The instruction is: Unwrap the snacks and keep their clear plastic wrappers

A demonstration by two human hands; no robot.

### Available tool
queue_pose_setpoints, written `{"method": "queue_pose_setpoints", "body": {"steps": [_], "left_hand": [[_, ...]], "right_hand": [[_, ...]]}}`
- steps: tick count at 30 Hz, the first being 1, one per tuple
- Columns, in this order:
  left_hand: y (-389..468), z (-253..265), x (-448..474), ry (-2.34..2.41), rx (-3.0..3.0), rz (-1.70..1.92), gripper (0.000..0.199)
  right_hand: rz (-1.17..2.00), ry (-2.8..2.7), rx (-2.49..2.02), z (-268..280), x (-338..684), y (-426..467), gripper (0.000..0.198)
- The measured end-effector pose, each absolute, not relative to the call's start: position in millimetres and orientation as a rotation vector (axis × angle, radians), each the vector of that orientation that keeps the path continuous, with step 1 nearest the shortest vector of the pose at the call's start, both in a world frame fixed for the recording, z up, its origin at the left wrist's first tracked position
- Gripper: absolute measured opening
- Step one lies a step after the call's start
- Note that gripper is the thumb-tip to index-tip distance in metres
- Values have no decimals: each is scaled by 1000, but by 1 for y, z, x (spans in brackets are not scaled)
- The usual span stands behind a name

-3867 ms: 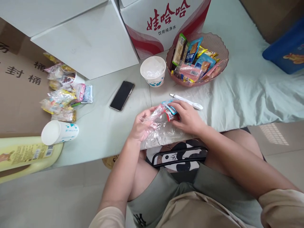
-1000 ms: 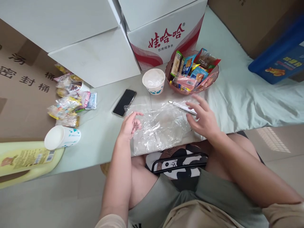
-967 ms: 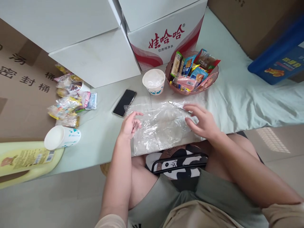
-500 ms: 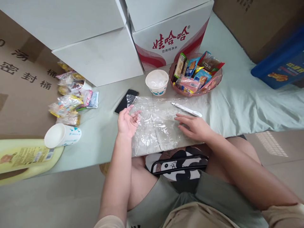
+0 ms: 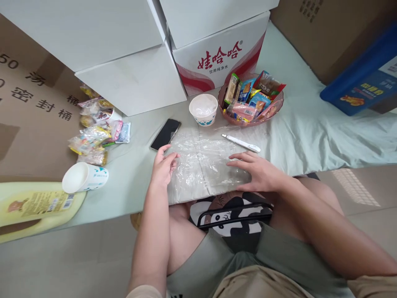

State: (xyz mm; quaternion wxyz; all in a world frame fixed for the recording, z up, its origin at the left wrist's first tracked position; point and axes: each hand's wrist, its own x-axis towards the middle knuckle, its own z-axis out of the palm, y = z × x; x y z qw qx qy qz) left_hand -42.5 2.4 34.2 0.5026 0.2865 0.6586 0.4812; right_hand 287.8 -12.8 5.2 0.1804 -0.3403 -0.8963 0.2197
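A clear plastic sheet or bag (image 5: 201, 165), creased and shiny, lies flat on the cloth-covered surface in front of me. At its left edge is my left hand (image 5: 163, 169), index finger and thumb apart, the other fingers loosely curled; no firm grip on the plastic shows. My right hand (image 5: 262, 170) rests over the right side of the plastic with fingers spread and thumb apart, holding nothing. Just beyond the right fingers lies a white pen-like cutter (image 5: 241, 143). A black phone (image 5: 166, 134) is beyond my left hand. Behind the plastic stands a paper cup (image 5: 204, 109) with clear plastic inside.
A pink bowl (image 5: 251, 120) of packaged snacks stands at the back right, before a white carton (image 5: 221, 60). On the left are several wrapped snacks (image 5: 93, 140), a tipped paper cup (image 5: 85, 177) and a yellow bottle (image 5: 40, 207). A blue container (image 5: 356, 91) stands far right.
The plastic's raised left corner has come down flat. My left hand has turned from palm up and shifted slightly toward me. My right thumb now shows, spread away from the fingers.
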Motion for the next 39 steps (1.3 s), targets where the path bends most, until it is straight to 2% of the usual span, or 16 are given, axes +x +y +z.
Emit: {"method": "queue_pose_setpoints", "body": {"steps": [4,6,8,10,12,14,18,20,24,26,30,33,34,35,38,39], "left_hand": [[5,33,-42,1648,674,1131,54],[4,32,-44,1690,754,1096,53],[1,31,-47,1760,888,1137,41],[-4,31,-50,1847,1044,1295,23],[-11,33,-51,1837,1235,1472,15],[-20,37,-46,1690,1513,1452,21],[-38,39,-18,1372,2080,851,61],[-43,35,-2,1297,2214,638,67],[-38,21,10,1343,2200,751,21],[-33,17,5,1342,2087,864,10],[-28,16,-14,1280,1773,963,19],[-27,17,-24,1240,1815,793,76],[-27,17,-25,1256,1865,735,84],[-27,16,-26,1288,1896,714,77],[-26,13,-23,1396,1797,896,24],[-25,12,-22,1431,1711,979,21]], "right_hand": [[568,-2539,-1007,1,285,-12,20],[572,-2467,-1036,2,284,-11,19],[639,-2330,-1085,5,282,-9,18],[760,-2149,-1143,9,279,-7,16],[886,-1940,-1196,13,275,-4,14],[1022,-1710,-1232,16,270,0,13],[1231,-1231,-1279,15,260,11,21],[1223,-1091,-1303,13,257,18,25],[1149,-1015,-1352,11,258,25,29],[1130,-990,-1361,12,259,26,27],[1127,-945,-1341,13,261,24,20],[1130,-945,-1337,12,262,24,15],[1128,-944,-1341,12,262,25,14],[1125,-941,-1348,11,262,25,14],[1118,-942,-1380,8,264,27,14],[1121,-948,-1393,7,265,28,15]]}}
